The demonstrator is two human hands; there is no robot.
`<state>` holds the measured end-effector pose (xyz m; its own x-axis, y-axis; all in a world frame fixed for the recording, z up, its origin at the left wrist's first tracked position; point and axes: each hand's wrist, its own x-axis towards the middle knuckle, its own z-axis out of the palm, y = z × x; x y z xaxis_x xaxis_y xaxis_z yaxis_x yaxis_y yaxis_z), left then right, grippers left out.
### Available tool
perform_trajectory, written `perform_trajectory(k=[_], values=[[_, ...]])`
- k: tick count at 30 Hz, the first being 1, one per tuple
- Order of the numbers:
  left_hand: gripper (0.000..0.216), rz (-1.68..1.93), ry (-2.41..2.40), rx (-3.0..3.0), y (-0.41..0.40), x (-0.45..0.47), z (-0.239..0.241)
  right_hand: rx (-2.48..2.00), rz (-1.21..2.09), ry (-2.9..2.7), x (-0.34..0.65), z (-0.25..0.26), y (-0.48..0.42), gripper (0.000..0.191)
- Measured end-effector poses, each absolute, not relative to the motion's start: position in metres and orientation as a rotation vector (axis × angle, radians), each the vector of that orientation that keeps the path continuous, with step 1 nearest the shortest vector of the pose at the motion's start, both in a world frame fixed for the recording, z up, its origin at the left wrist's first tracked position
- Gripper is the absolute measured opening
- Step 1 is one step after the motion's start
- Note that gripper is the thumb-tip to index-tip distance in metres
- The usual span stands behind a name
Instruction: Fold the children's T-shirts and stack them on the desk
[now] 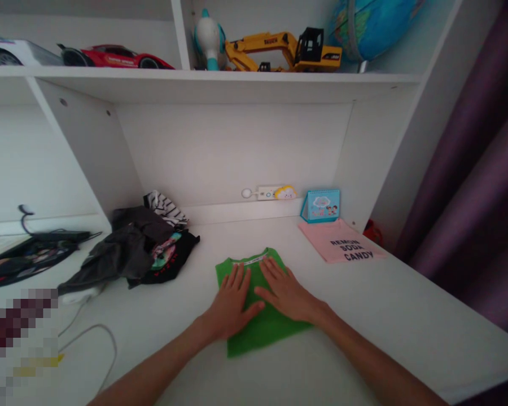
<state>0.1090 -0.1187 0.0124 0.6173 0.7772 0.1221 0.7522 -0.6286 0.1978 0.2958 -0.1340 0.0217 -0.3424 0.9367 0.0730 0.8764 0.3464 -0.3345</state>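
A green shirt, folded to a rough rectangle with its neckline away from me, lies on the white desk. My left hand rests flat on its left half, fingers stretched toward the neck band. Flat on the right half lies my right hand, its fingers spread and its thumb pointing left. Neither hand grips the cloth. A folded pink shirt with dark lettering lies farther back on the right. On the left is a heap of dark clothes, with a striped piece behind it.
A small blue desk calendar stands behind the pink shirt. A power strip sits along the back wall. At left lie a black tray of small items and a cable. The shelf above holds a yellow toy excavator.
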Motion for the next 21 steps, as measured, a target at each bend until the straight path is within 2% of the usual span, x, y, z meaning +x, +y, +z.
perform_trajectory(k=[5, 9, 11, 15, 18, 21], values=[[0.071, 0.180, 1.189, 2.705, -0.152, 0.104, -0.003, -1.665, 0.287, -2.350, 0.285, -0.010, -0.175, 0.069], [0.070, 0.166, 1.163, 2.660, -0.143, 0.100, 0.003, -1.593, 0.400, -2.349, 0.294, -0.006, -0.170, 0.069], [0.067, 0.262, 1.300, 2.579, -0.138, 0.091, 0.011, -1.625, 0.396, -2.223, 0.307, 0.002, -0.164, 0.067], [0.052, 0.463, 1.617, 2.325, -0.131, 0.065, 0.020, -1.939, 0.269, -1.923, 0.336, 0.007, -0.148, 0.047], [0.042, 0.453, 1.579, 2.191, -0.130, 0.059, 0.020, -2.067, 0.357, -1.906, 0.343, 0.002, -0.136, 0.028], [0.045, 0.534, 1.543, 2.106, -0.130, 0.068, 0.016, -2.080, 0.413, -1.881, 0.339, -0.004, -0.128, 0.022]])
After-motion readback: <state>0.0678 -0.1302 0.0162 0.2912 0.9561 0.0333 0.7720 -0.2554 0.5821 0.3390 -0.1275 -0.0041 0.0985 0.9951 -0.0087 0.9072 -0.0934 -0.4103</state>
